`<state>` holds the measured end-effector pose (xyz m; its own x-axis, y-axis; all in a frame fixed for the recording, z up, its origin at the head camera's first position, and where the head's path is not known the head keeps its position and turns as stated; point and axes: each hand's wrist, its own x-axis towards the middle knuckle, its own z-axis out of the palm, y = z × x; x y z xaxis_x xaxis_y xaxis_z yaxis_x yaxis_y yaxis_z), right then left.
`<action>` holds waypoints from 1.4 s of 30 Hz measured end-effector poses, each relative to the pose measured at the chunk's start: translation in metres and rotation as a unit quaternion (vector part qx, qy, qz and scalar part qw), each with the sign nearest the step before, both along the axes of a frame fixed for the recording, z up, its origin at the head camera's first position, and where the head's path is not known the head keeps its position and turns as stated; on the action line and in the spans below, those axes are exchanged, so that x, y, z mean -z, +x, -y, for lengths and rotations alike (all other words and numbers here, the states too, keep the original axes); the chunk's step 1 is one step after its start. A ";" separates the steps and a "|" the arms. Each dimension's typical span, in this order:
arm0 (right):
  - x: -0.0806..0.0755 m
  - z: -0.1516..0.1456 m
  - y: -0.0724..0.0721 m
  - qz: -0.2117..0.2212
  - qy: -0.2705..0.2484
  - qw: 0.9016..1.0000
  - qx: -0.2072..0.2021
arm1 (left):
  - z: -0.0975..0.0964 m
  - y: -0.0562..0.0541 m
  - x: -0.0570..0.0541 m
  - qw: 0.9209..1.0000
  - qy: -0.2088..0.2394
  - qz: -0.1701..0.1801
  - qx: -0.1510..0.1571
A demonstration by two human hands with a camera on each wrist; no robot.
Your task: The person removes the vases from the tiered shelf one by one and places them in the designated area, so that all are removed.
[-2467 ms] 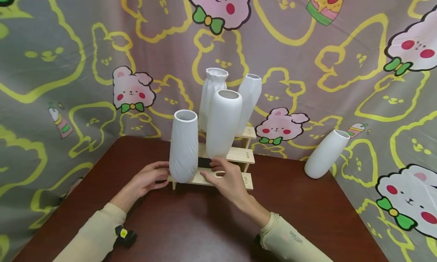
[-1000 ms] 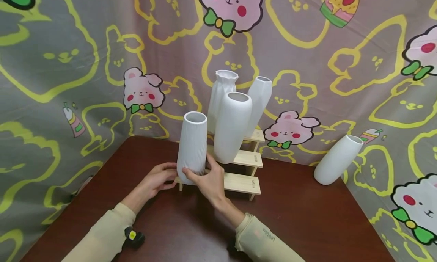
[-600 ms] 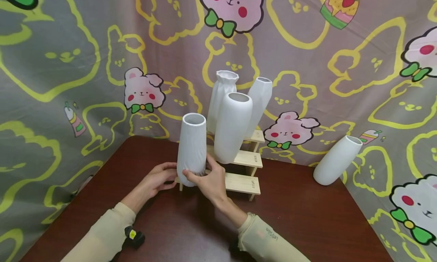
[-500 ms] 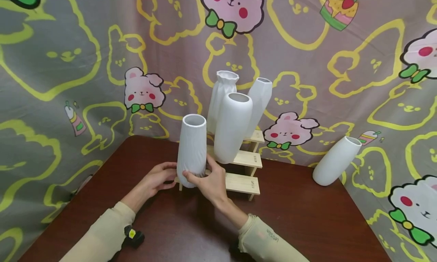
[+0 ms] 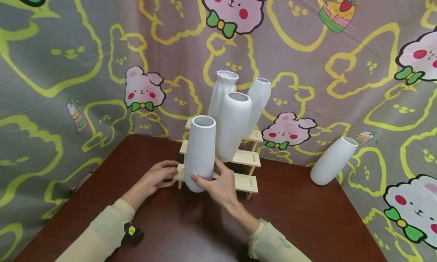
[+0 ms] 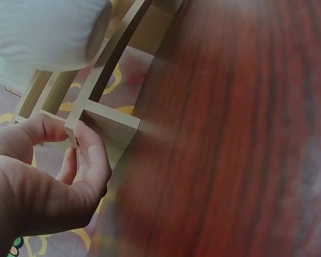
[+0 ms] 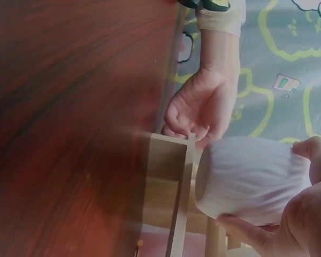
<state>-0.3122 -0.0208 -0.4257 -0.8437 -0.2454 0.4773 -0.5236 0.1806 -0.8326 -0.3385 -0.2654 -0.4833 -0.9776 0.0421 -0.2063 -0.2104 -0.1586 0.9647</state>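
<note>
My right hand (image 5: 220, 186) grips a white ribbed vase (image 5: 202, 150) low on its body, thumb in front and fingers behind. In the right wrist view the base of this vase (image 7: 251, 179) shows a little apart from the bottom step. My left hand (image 5: 157, 177) pinches the left end of the bottom step of a wooden three-step stand (image 5: 244, 183). The left wrist view shows thumb and fingers around that step's end (image 6: 77, 115). A smooth white vase (image 5: 235, 125) stands on the middle step. Behind it, a ruffled-rim vase (image 5: 223, 83) and a faceted vase (image 5: 259, 99) occupy the top step.
Another smooth white vase (image 5: 332, 161) stands alone at the right side of the dark red-brown table (image 5: 293, 216). A cartoon-printed cloth (image 5: 300, 65) hangs close behind the table and along its sides.
My right hand came over to the ribbed vase and took hold of it. The vase has since shifted slightly right and forward. My left hand stays at the stand's end.
</note>
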 end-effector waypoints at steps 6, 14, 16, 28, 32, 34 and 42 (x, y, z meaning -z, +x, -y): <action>0.001 -0.013 0.004 -0.010 0.024 1.000 0.007 | -0.001 -0.001 0.001 1.000 0.004 0.000 0.002; 0.005 -0.030 0.013 -0.014 0.019 1.000 0.009 | -0.006 -0.003 0.001 1.000 -0.007 0.013 -0.008; 0.004 -0.037 0.016 -0.018 0.012 1.000 0.009 | -0.008 -0.004 0.001 1.000 -0.007 0.010 -0.009; -0.029 -0.077 0.045 -0.022 0.001 0.999 0.043 | -0.009 -0.001 -0.001 0.997 -0.073 0.006 -0.005; -0.026 -0.095 0.042 -0.024 0.001 0.998 0.052 | -0.011 0.000 0.000 0.997 -0.080 0.007 -0.003; -0.020 -0.105 0.037 -0.026 0.004 0.998 0.064 | -0.012 0.000 0.000 0.997 -0.072 0.009 -0.003; 0.001 -0.155 0.022 -0.006 0.025 0.989 0.143 | -0.018 -0.003 -0.005 0.997 -0.071 0.008 0.004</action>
<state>-0.2904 0.1347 -0.4268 -0.8764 -0.0202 0.4812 -0.4548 0.3636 -0.8130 -0.3413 -0.2475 -0.4785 -0.9738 0.0198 -0.2264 -0.2268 -0.0188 0.9738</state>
